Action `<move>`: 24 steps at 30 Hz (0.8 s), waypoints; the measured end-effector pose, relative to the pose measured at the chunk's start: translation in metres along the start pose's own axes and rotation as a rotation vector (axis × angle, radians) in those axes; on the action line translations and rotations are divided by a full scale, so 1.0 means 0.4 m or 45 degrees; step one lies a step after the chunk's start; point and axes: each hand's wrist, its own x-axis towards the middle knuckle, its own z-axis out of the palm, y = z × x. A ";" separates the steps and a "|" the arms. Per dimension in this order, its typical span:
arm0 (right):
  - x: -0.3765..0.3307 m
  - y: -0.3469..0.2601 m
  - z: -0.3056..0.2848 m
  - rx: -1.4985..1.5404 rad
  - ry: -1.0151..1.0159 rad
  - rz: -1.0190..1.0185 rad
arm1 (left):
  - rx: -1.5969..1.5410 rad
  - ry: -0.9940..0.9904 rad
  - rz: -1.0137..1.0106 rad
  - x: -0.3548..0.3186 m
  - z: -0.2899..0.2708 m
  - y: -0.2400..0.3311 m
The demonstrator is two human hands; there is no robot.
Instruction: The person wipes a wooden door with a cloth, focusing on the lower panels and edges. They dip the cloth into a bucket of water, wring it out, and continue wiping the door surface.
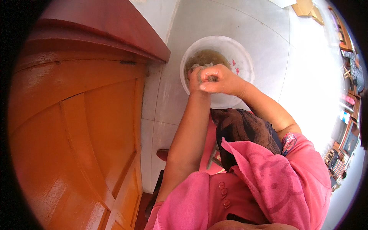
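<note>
Up at 12 o'clock, both hands are wringing a grey cloth (206, 73) over the white basin (241, 53) of murky water; left hand (194, 78) and right hand (221, 80) are gripping it tight, fingers curled shut around it.

Surroundings: orange wood cabinet, pale tiled floor, cluttered shelves.

Glossy orange-brown wood cabinet (76, 126) w/ panelled door fills the left side; its dark red top (115, 27) juts out at upper left. Pale grey tiled floor (306, 88) covers the centre & right, w/ thin grout lines. Tan cardboard pieces (306, 7) lie at the floor's far edge, top right. Shelves w/ mixed small items (347, 130) run along the right rim, too small to tell apart. Dark red shoe tip (163, 154) shows on the floor by the cabinet's base.
</note>
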 end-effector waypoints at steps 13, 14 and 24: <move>0.137 0.295 -0.113 0.321 0.389 0.443 | -0.084 -0.099 -0.232 -0.090 0.095 0.044; 0.138 0.311 -0.132 0.586 0.211 0.557 | -0.069 -0.109 -0.248 -0.092 0.098 0.041; 0.197 0.455 -0.102 -0.776 0.687 0.788 | 0.002 0.309 -0.112 -0.018 0.033 0.012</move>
